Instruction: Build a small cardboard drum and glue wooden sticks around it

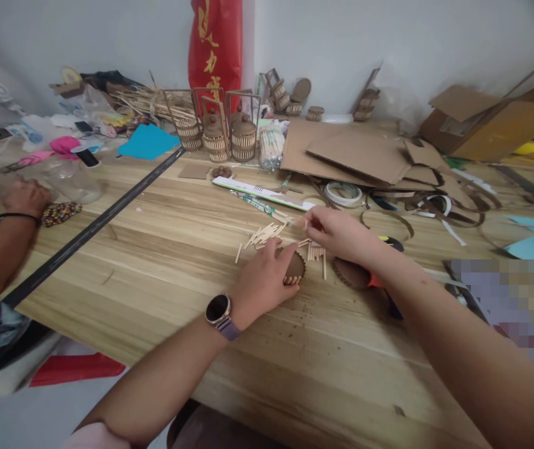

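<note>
My left hand (264,277), with a watch on its wrist, grips a round brown cardboard disc (295,268) against the table, thumb at its near rim and fingers at the far side. The disc's edge is ridged, and a few short sticks stand along its near rim. My right hand (325,227) is raised just beyond the disc, its fingers pinched together; what they hold is too small to make out. Short wooden sticks (267,234) lie loose past my left hand, and more sticks (314,251) lie below my right. A second brown disc (351,273) lies under my right forearm.
Small stick-walled baskets (243,138) with tall handles stand at the back. Cardboard sheets (355,149), a tape roll (342,194) and brown strips lie behind my right hand. At the left, a co-worker's hand (26,196) rests near a clear jar (73,181).
</note>
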